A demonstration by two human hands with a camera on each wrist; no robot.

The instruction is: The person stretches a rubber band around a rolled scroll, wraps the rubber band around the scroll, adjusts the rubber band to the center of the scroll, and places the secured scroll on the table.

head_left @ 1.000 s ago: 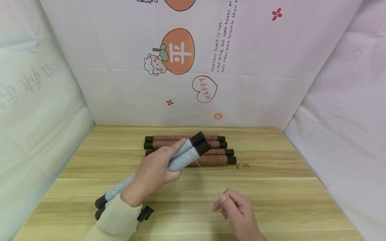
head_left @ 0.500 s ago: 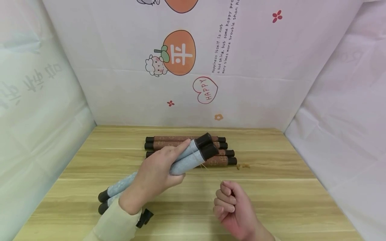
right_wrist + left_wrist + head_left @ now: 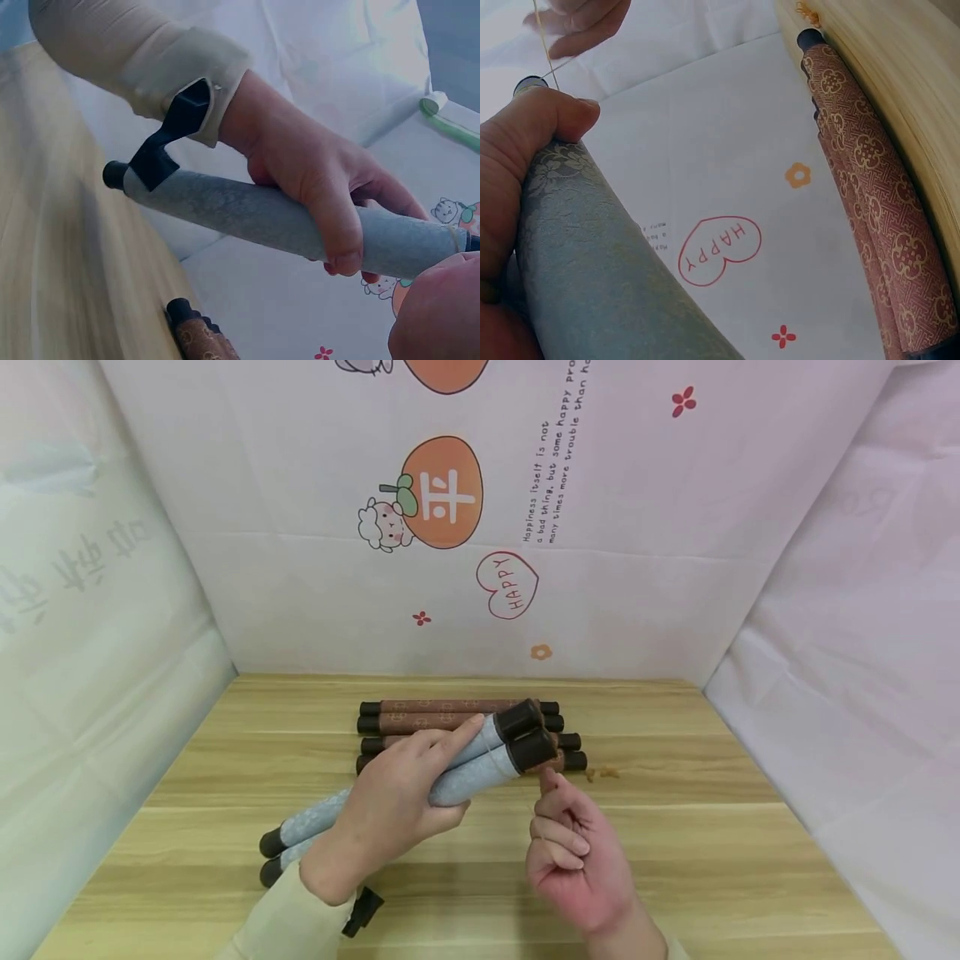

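Note:
Two light blue patterned scrolls [image 3: 477,775] with black end knobs lie side by side, slanting up to the right above the table. My left hand [image 3: 392,802] grips the pair around the middle. A thin yellowish elastic band [image 3: 543,37] runs from the scrolls' far end to my right hand [image 3: 579,856]. The right fingers are curled and pinch the band just below the black ends. In the right wrist view, part of the band [image 3: 454,238] circles the blue cloth near the knob. The right fingertips are partly hidden there.
Several brown scrolls [image 3: 427,721] with gold patterns and black ends lie in a row at the back of the wooden table [image 3: 675,852]. Small orange-brown loops [image 3: 609,772] lie right of them. White printed cloth [image 3: 630,610] stands behind and on both sides.
My left hand and the blue scrolls have shifted slightly right. My right hand has turned over and risen towards the scrolls' black ends, drawing the band along.

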